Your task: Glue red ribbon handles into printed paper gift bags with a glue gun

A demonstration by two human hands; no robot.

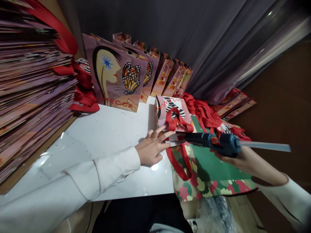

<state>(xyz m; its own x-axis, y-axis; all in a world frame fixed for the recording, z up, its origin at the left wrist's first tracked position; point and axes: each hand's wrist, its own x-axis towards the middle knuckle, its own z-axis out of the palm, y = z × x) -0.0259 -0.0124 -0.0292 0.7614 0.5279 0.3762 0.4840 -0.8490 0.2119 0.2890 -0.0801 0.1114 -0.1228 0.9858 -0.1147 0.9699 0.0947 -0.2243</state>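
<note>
My right hand (233, 158) is wrapped round a dark blue hot glue gun (218, 142), with a long clear glue stick (264, 145) jutting from its back end. The gun's nozzle points left, close to the opening of a paper gift bag (171, 102) with a zebra print that lies flat on the table. A red ribbon handle (179, 121) lies on that bag, and a second red ribbon loop (186, 170) hangs from its near edge. My left hand (152, 147) lies with fingers spread, its fingertips at the bag's near left corner.
Several printed gift bags (121, 74) stand along the back by a grey curtain (155, 22). A tall stack of flat bags (31, 87) rises at the left. Red ribbons (201, 110) are heaped behind a green bag (213, 165) on the white table (116, 129).
</note>
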